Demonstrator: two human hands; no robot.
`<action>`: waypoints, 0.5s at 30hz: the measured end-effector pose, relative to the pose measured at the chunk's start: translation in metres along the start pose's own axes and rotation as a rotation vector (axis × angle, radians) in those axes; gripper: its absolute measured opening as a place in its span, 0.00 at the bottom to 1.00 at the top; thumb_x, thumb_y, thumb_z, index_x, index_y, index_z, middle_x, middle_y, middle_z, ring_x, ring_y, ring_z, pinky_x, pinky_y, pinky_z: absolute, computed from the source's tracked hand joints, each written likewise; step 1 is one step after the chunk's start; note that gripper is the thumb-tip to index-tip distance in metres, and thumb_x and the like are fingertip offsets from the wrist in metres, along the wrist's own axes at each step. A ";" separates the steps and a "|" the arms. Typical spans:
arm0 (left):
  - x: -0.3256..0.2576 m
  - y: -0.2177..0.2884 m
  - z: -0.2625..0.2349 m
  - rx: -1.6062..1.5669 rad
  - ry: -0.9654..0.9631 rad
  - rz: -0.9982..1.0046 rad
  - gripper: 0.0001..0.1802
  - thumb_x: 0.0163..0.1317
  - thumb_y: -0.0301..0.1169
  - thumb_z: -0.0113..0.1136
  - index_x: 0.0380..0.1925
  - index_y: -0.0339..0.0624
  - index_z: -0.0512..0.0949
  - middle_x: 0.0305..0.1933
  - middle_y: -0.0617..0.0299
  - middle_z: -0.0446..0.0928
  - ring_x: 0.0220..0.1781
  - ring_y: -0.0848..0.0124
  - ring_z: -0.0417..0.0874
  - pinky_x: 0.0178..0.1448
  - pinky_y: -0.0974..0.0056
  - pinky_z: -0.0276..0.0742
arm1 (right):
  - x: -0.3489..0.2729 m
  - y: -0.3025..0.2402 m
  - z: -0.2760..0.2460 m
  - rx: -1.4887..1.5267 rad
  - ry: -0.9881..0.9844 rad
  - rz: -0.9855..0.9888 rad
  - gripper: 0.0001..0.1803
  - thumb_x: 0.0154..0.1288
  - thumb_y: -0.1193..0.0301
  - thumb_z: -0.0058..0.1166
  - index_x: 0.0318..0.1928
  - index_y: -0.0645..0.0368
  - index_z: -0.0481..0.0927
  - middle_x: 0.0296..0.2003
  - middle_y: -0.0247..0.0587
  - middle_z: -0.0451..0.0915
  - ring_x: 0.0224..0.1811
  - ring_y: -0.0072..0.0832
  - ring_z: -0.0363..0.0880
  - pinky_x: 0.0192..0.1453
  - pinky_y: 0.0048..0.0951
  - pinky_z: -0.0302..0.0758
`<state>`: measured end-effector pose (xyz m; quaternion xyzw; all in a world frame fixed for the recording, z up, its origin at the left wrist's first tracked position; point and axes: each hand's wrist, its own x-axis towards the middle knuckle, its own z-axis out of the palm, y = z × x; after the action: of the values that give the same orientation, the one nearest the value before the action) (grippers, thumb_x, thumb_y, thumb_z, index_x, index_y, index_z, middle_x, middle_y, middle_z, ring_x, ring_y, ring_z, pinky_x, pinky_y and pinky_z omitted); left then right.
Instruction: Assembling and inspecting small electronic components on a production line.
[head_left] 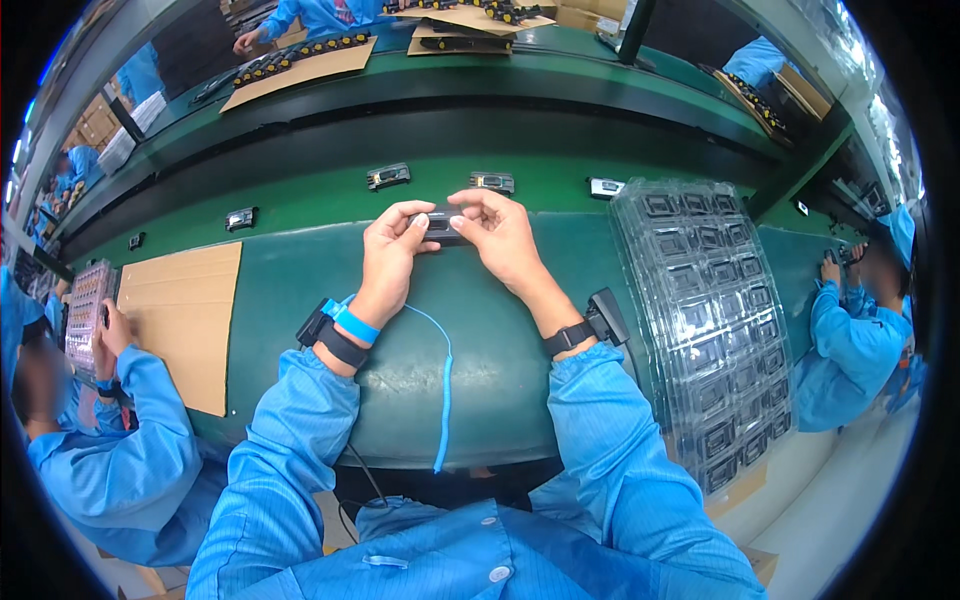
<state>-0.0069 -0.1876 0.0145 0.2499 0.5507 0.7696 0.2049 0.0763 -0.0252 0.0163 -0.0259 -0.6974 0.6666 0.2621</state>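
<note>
A small dark rectangular plastic housing [440,229] is held level between my two hands above the green table's far side. My left hand [392,252] grips its left end, thumb on the near face and fingers curled behind. At the other end my right hand [498,238] pinches it between thumb and fingers. Its far side is partly hidden by my fingers. A blue wrist strap [352,322] with a coiled blue cord [447,390] is on my left wrist. Both wrists also carry black bands.
Clear plastic trays [700,300] with black parts are stacked at the right. A cardboard sheet [185,320] lies at the left. Beyond the table, small units such as one grey housing [388,176] sit along a green strip. Co-workers in blue sit on both sides.
</note>
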 end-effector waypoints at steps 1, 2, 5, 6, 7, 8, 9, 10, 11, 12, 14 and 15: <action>0.000 0.001 0.000 -0.004 -0.010 -0.002 0.10 0.78 0.25 0.55 0.54 0.40 0.82 0.50 0.62 0.86 0.48 0.77 0.86 0.50 0.68 0.86 | 0.000 -0.001 0.000 -0.001 -0.003 -0.002 0.15 0.67 0.82 0.65 0.54 0.63 0.86 0.34 0.28 0.81 0.34 0.14 0.75 0.39 0.21 0.75; 0.000 0.001 0.000 -0.006 -0.008 0.001 0.10 0.78 0.25 0.55 0.54 0.40 0.82 0.50 0.62 0.86 0.48 0.77 0.86 0.50 0.68 0.86 | 0.001 -0.002 0.000 0.029 0.015 0.018 0.16 0.67 0.82 0.65 0.54 0.63 0.86 0.35 0.28 0.81 0.35 0.14 0.75 0.40 0.20 0.75; 0.000 0.001 0.001 -0.014 0.001 0.023 0.09 0.78 0.25 0.56 0.53 0.40 0.82 0.50 0.62 0.85 0.48 0.76 0.86 0.50 0.67 0.86 | 0.001 -0.002 -0.002 0.060 0.026 0.038 0.16 0.66 0.83 0.65 0.54 0.63 0.86 0.36 0.28 0.81 0.36 0.14 0.76 0.42 0.20 0.75; 0.000 0.000 0.002 0.012 0.005 0.046 0.09 0.78 0.25 0.56 0.52 0.39 0.82 0.50 0.62 0.85 0.49 0.76 0.86 0.50 0.67 0.87 | 0.000 -0.002 -0.002 0.062 0.026 0.041 0.15 0.67 0.83 0.65 0.53 0.63 0.86 0.37 0.29 0.82 0.36 0.14 0.76 0.43 0.20 0.75; 0.000 -0.001 0.002 0.038 0.009 0.068 0.09 0.78 0.25 0.57 0.52 0.39 0.83 0.50 0.62 0.85 0.49 0.76 0.86 0.50 0.67 0.87 | 0.000 -0.002 -0.003 0.061 0.020 0.041 0.15 0.67 0.83 0.65 0.53 0.63 0.86 0.37 0.29 0.82 0.36 0.14 0.76 0.43 0.20 0.75; 0.001 -0.002 0.003 0.037 0.014 0.070 0.09 0.78 0.25 0.57 0.52 0.39 0.83 0.50 0.62 0.85 0.49 0.76 0.86 0.50 0.67 0.87 | 0.000 -0.002 -0.003 0.000 0.021 0.031 0.14 0.68 0.82 0.65 0.53 0.64 0.86 0.38 0.30 0.82 0.39 0.15 0.78 0.46 0.20 0.77; 0.002 -0.003 0.002 0.042 0.015 0.097 0.08 0.78 0.25 0.58 0.51 0.38 0.83 0.49 0.63 0.85 0.48 0.77 0.86 0.49 0.68 0.86 | 0.000 -0.003 -0.002 -0.060 0.023 0.020 0.13 0.69 0.81 0.64 0.54 0.64 0.86 0.39 0.30 0.83 0.41 0.16 0.80 0.49 0.20 0.78; 0.002 -0.003 0.001 0.048 0.016 0.124 0.08 0.77 0.25 0.58 0.50 0.38 0.84 0.47 0.63 0.86 0.47 0.78 0.86 0.48 0.69 0.86 | 0.000 -0.004 0.000 -0.059 0.019 0.020 0.13 0.69 0.81 0.64 0.54 0.64 0.86 0.39 0.30 0.83 0.41 0.16 0.80 0.49 0.20 0.78; 0.002 -0.003 -0.001 0.049 0.020 0.125 0.08 0.77 0.25 0.58 0.50 0.38 0.84 0.47 0.63 0.86 0.47 0.78 0.86 0.48 0.69 0.86 | -0.001 -0.006 0.002 -0.101 0.011 0.008 0.13 0.70 0.80 0.64 0.53 0.64 0.86 0.39 0.31 0.83 0.42 0.17 0.80 0.49 0.21 0.78; 0.002 -0.003 -0.001 0.063 0.024 0.123 0.07 0.77 0.25 0.59 0.49 0.38 0.84 0.47 0.64 0.86 0.47 0.79 0.86 0.49 0.69 0.86 | -0.001 -0.005 0.001 -0.147 0.007 -0.004 0.12 0.70 0.80 0.64 0.53 0.65 0.86 0.40 0.32 0.83 0.42 0.17 0.80 0.50 0.21 0.78; 0.002 -0.004 -0.002 0.076 0.028 0.123 0.07 0.77 0.25 0.59 0.49 0.38 0.84 0.47 0.64 0.86 0.47 0.79 0.86 0.49 0.70 0.85 | -0.001 -0.003 0.002 -0.130 0.013 -0.018 0.13 0.70 0.80 0.64 0.54 0.65 0.86 0.41 0.32 0.83 0.42 0.17 0.80 0.50 0.21 0.79; 0.002 -0.003 -0.002 0.086 0.022 0.126 0.09 0.77 0.25 0.58 0.52 0.38 0.83 0.49 0.63 0.85 0.48 0.77 0.86 0.50 0.69 0.86 | -0.001 -0.004 0.004 -0.110 0.019 -0.031 0.13 0.71 0.80 0.63 0.54 0.65 0.85 0.41 0.33 0.83 0.43 0.18 0.80 0.50 0.22 0.79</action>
<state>-0.0092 -0.1870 0.0111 0.2843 0.5688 0.7591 0.1391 0.0767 -0.0294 0.0197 -0.0356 -0.7307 0.6229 0.2771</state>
